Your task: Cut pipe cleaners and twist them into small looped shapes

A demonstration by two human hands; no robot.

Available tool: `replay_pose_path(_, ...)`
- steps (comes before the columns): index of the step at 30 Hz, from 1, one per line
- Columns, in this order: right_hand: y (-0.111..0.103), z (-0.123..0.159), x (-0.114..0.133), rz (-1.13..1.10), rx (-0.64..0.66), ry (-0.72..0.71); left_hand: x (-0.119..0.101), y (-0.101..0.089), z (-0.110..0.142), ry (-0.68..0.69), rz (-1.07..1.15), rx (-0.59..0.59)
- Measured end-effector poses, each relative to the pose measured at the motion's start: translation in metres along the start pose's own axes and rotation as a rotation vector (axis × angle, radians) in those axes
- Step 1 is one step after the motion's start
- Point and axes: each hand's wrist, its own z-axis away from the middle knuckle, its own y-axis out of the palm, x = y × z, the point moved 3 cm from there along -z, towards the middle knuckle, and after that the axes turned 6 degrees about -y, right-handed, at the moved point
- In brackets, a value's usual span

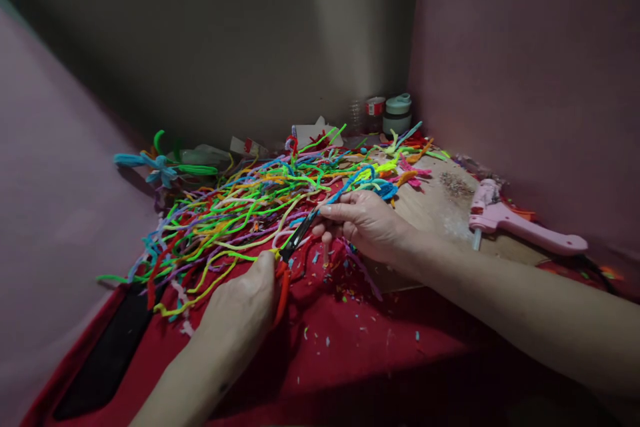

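My left hand [250,293] is closed around the red handles of a pair of scissors [299,238]. The dark blades point up and to the right, their tips close to my right fingers. Between thumb and fingers, my right hand [367,223] pinches a blue pipe cleaner [345,188], whose length runs away toward the upper right. Whether the blades touch it I cannot tell. Beyond both hands spreads a tangled heap of pipe cleaners [225,213] in green, yellow, orange, purple and red. Small fuzzy clippings [345,297] lie scattered on the red cloth below my hands.
A pink glue gun [520,220] lies at the right near a tan board [430,213]. At the back stand a lidded cup [397,115] and a red-labelled jar [375,110]. A blue pipe-cleaner flower [163,170] is at the far left, above a black flat object [105,353].
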Motion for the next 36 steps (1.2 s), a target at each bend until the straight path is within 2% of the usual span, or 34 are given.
replay_pose_path(6,0.0010,0.0013,0.0008,0.033,0.007,-0.005,-0.0015,-0.0041,0.0015,0.009,0.048,-0.003)
replay_pose_path(16,-0.0030,-0.0020,0.0007,0.056,-0.024,-0.033,-0.0005,0.0021,-0.0019,0.020,0.163,0.006)
replay_pose_path(27,0.0025,0.0034,0.0028,0.088,-0.034,-0.062,-0.0073,-0.0061,0.0021,-0.008,-0.005,0.025)
replay_pose_path(36,0.0032,0.0032,-0.0012,0.095,-0.043,-0.054,-0.0018,0.0011,-0.0001,-0.023,0.275,-0.008)
